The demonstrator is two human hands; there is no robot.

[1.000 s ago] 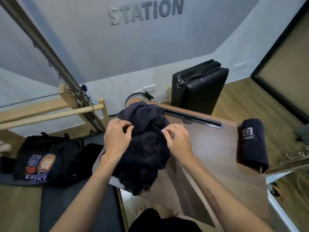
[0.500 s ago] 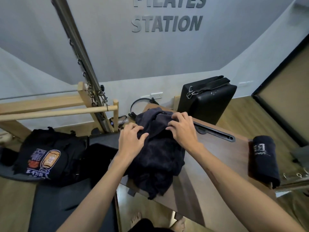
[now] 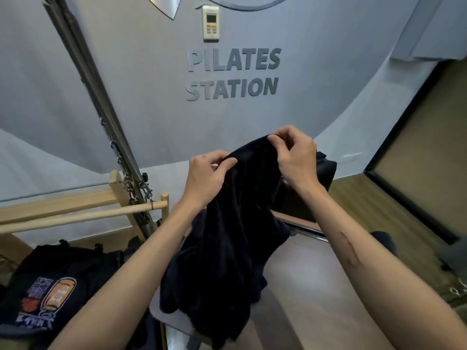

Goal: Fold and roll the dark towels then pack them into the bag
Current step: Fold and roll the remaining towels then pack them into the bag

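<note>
Nearest, desk: brown wooden desk (image 3: 316,286) under both forearms, its near edge hidden by the hanging cloth.
Dark towel: one dark towel (image 3: 227,248) lifted above the desk, bunched, its lower folds draping down past the desk's near edge.
Left hand: left hand (image 3: 206,176) pinches the towel's upper edge between thumb and curled fingers.
Right hand: right hand (image 3: 294,155) grips the same upper edge higher up, fingers curled over the cloth.
Bag: black bag (image 3: 53,286) with a printed logo lies low at the left, well apart from the towel.
Rolled towel: a dark roll (image 3: 384,242) peeks out behind the right forearm, mostly hidden.
Black case: black case (image 3: 318,188) stands behind the hands.
Wall: grey wall with the sign "PILATES STATION" (image 3: 232,74).
</note>
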